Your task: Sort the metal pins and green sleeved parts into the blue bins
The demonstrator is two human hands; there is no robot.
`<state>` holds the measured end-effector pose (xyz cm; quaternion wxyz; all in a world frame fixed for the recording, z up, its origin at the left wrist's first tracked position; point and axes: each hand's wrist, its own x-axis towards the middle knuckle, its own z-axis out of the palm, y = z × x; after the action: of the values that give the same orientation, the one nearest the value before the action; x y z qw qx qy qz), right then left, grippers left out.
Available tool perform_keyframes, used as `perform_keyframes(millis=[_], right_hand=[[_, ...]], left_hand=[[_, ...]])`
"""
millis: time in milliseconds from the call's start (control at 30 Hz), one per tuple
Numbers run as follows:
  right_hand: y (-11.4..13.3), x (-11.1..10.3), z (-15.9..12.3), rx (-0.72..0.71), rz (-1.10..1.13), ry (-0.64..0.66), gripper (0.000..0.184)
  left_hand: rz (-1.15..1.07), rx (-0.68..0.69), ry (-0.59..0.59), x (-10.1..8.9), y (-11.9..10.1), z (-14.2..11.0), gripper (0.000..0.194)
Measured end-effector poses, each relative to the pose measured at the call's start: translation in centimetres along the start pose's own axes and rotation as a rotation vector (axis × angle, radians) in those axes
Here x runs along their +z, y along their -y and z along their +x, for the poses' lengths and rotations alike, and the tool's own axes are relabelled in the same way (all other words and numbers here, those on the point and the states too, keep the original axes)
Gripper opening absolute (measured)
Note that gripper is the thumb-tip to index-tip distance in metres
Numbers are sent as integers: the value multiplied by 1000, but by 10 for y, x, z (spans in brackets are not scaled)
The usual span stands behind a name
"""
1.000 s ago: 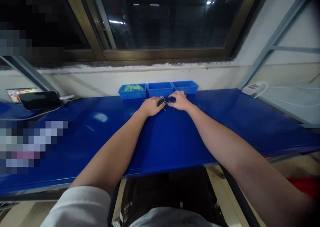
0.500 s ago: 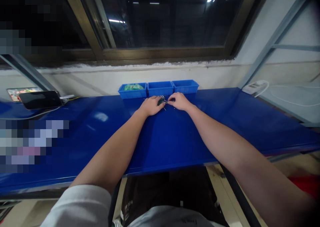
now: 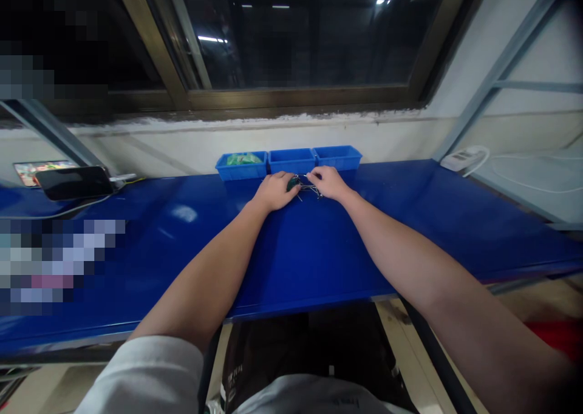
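My left hand [image 3: 274, 190] rests on the blue tabletop with its fingers curled around a small dark green piece [image 3: 292, 184], which they partly cover. Across from it, my right hand [image 3: 331, 183] has thumb and forefinger drawn together in a pinch. What sits between those fingertips is too small to make out. Thin silvery metal pieces [image 3: 310, 187], like pins or long screws, lie loosely crossed in the gap between the two hands. Some of them reach under the right fingers.
Three blue bins stand along the wall: a left bin [image 3: 241, 170] with a green plastic bag [image 3: 243, 158], a middle bin [image 3: 292, 161] and a right bin [image 3: 337, 158]. A phone [image 3: 73, 183] leans at the left. At the right lies a white power strip [image 3: 464, 158].
My right hand has shifted slightly up and away from the left hand, showing more of the thin metal pieces. The left hand has stayed almost in place.
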<state>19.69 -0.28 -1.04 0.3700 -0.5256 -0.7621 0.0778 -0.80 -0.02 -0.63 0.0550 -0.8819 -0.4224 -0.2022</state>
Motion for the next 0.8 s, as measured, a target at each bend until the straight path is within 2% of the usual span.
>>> perform_keyframes(millis=[133,300,567,800], right_hand=[[2,-1,1,-8,0,25,38],[11,-3,0,-17,19,56,46],[17,-2,0,7,103,64,50],[13,1,3,94,432,-31,19]], left_hand=[[-55,81,-119,1,1,3,39],[-71,194,-124,1,2,7,24],[-63,118,-92,-4,-3,4,26],[15,31,-103,-5,-3,4,28]])
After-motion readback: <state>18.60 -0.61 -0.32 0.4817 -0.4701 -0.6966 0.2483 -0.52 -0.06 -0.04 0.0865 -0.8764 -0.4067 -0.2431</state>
